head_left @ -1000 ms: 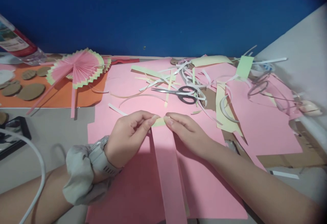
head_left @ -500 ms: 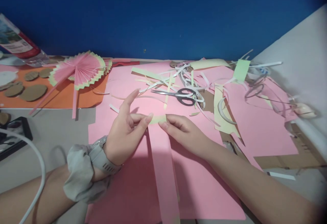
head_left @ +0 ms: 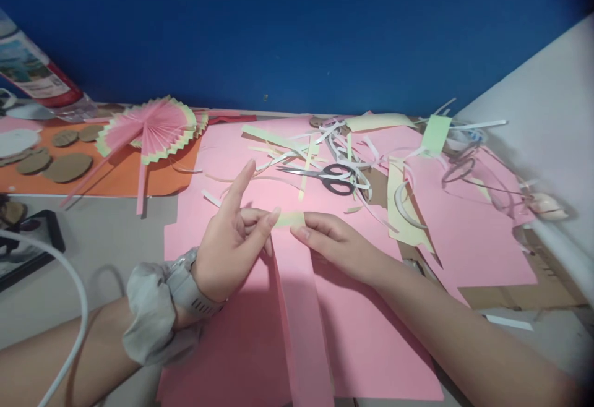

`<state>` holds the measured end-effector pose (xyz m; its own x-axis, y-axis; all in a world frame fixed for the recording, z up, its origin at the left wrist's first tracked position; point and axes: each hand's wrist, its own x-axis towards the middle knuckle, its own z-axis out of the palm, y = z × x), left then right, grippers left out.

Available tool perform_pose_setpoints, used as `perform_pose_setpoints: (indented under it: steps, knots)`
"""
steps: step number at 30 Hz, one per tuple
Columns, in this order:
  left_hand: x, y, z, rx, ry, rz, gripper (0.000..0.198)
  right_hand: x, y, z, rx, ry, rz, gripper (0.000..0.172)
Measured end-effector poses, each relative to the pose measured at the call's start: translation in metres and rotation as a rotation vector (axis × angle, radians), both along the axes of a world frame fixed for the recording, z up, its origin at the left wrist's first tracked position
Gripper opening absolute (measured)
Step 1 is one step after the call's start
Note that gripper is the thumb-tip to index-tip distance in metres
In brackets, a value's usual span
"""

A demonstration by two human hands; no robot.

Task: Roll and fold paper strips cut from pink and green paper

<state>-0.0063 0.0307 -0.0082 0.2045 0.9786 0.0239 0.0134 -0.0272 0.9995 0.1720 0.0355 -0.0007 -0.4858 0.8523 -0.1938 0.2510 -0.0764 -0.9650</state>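
Note:
A long pink paper strip (head_left: pixel 301 308) with a pale green end band (head_left: pixel 291 219) runs from my fingers down toward the bottom edge. My left hand (head_left: pixel 239 234) pinches the left corner of that end between thumb and curled fingers, its index finger pointing up and away. On the right corner, my right hand (head_left: pixel 341 243) grips the strip with thumb on top and fingers behind. Large pink paper (head_left: pixel 380 345) lies beneath both hands. Scissors with black handles (head_left: pixel 338 179) rest just beyond my fingertips, blades pointing left.
Cut paper strips (head_left: pixel 334 141) are heaped around the scissors. At left, a pleated pink and green paper fan (head_left: pixel 153 125) and cardboard ovals (head_left: pixel 69 167) lie on orange paper (head_left: pixel 162 178). A bottle (head_left: pixel 41 73), a phone (head_left: pixel 32 246) and a white cable (head_left: pixel 82 308) are leftward; glasses (head_left: pixel 459 172) lie right.
The whole view has shifted slightly. The strip's near part has tilted, showing more of its left edge. Both hands keep their hold on the green-banded end.

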Motion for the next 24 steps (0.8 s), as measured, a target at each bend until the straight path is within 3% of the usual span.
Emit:
perform_pose_setpoints:
  steps: [24]
  knots:
    - [-0.0040, 0.0096, 0.0000, -0.026, -0.034, 0.079, 0.078, 0.0009, -0.0006, -0.0052, 0.016, -0.115, 0.020, 0.041]
